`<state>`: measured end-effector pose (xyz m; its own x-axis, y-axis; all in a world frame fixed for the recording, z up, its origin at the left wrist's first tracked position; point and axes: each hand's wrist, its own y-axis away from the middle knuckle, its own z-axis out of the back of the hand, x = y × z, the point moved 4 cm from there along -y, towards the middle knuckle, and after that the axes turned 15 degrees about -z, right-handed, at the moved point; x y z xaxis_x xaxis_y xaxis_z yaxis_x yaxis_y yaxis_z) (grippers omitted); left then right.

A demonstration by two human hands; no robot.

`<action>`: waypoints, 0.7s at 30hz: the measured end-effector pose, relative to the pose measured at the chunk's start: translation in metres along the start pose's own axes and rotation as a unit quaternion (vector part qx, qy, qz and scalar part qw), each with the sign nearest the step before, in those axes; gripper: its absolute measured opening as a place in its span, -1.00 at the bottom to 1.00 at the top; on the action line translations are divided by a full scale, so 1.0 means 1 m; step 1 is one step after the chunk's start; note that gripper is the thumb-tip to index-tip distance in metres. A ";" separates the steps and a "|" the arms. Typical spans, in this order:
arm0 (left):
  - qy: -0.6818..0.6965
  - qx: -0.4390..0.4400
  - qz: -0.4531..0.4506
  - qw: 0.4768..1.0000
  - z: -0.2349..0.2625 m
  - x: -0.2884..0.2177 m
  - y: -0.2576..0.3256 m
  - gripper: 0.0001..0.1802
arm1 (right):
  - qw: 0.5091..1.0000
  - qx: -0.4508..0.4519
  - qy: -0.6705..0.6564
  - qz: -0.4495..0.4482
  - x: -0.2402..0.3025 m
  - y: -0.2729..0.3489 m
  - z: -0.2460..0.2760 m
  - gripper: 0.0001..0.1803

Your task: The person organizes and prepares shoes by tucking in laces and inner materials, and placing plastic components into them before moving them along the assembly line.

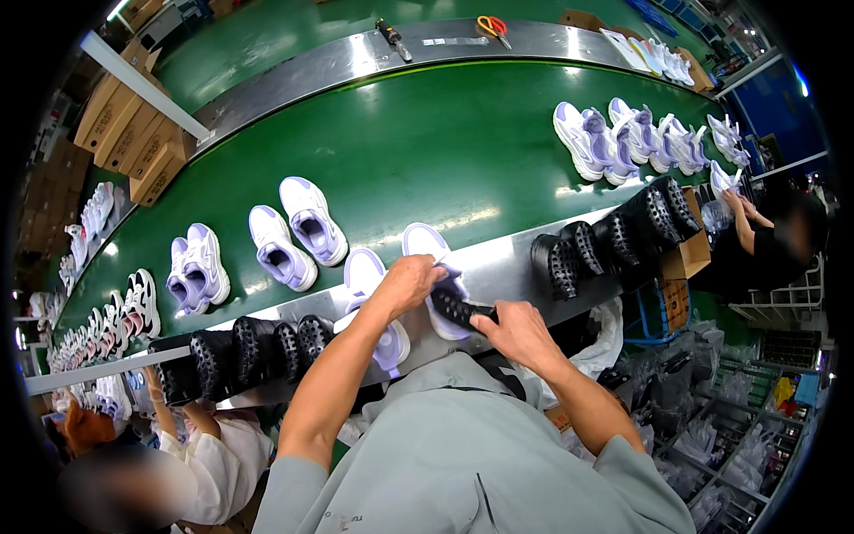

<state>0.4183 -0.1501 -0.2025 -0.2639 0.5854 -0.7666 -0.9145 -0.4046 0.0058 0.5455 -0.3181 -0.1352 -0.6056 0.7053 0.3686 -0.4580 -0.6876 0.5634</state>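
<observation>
A white and lilac sneaker lies at the near edge of the bench in front of me, its toe pointing away. My left hand is closed on its upper near the tongue. In my right hand is the heel end of a black perforated shoe tree, which sits tilted partly in the shoe's opening. How deep its front reaches is hidden by the shoe and my left hand. Just left, partly behind my left forearm, is a matching sneaker.
A green conveyor belt carries sneaker pairs left and right. Black shoe trees line the steel ledge on both sides. Beyond the belt, a screwdriver and orange-handled scissors lie on steel. Co-workers stand left and right.
</observation>
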 end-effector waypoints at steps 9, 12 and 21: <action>-0.005 -0.071 -0.131 0.989 -0.025 -0.007 0.001 -0.67 | 0.980 -0.135 -0.092 0.110 -0.016 -0.035 -0.042 -0.70; 0.014 -0.114 -0.026 0.993 -0.035 -0.019 0.011 0.12 | 0.965 -0.227 -0.062 0.117 -0.036 -0.044 -0.036 -0.59; -0.017 -0.146 0.198 0.969 -0.068 -0.019 0.007 -0.02 | 0.985 -0.170 0.010 0.018 -0.024 -0.099 -0.055 -0.64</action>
<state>0.4374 -0.2119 -0.2320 -0.5917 0.3645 -0.7191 -0.6148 -0.7809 0.1100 0.5692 -0.2763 -0.2403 -0.6357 0.6789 0.3675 -0.6256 -0.7319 0.2700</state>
